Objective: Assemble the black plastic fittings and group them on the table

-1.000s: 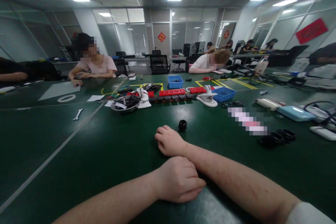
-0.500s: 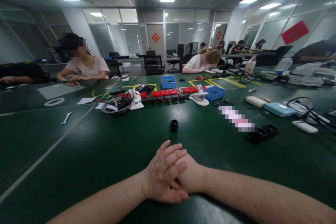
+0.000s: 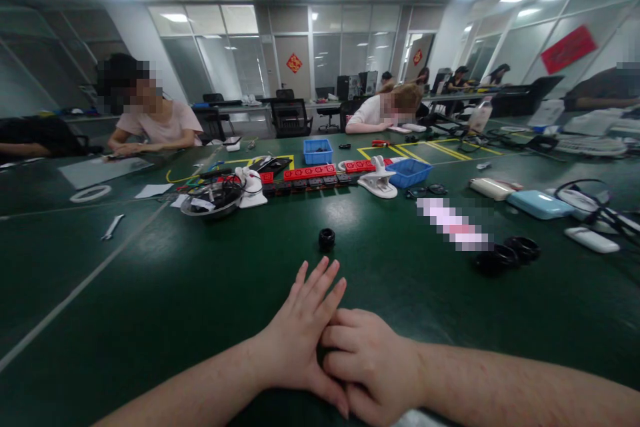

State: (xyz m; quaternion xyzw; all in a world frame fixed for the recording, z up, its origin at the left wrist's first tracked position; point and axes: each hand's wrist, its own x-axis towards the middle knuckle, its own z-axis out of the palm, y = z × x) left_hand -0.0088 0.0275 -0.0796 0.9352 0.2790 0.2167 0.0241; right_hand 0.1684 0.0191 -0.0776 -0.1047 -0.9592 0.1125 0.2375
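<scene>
Head view. Left hand [image 3: 297,333]: open, fingers stretched forward and slightly apart, thumb pointing back toward the near side. Right hand [image 3: 370,357]: fingers curled, back upward, touching the left between thumb and forefinger; whether gripping it, cannot tell. Black ring [image 3: 327,239]: on the green table [image 3: 240,260], just beyond the left fingertips, apart from both hands.

Right of these: two more black rings [image 3: 506,257], side by side; one pixelated pink-and-white item [image 3: 453,225], just behind them; one blue case [image 3: 540,205], beside a cream case [image 3: 493,188].

Farther back, mid-table: red sockets [image 3: 310,172] in a row, between two white clips [image 3: 379,185]; one blue tray [image 3: 410,175], just beside the right-hand clip; one metal bowl [image 3: 213,213], containing dark cables [image 3: 220,193].

Left: one wrench [image 3: 113,227], well apart from the hands. Across the table: one person in a pink top [image 3: 170,123], seated.
</scene>
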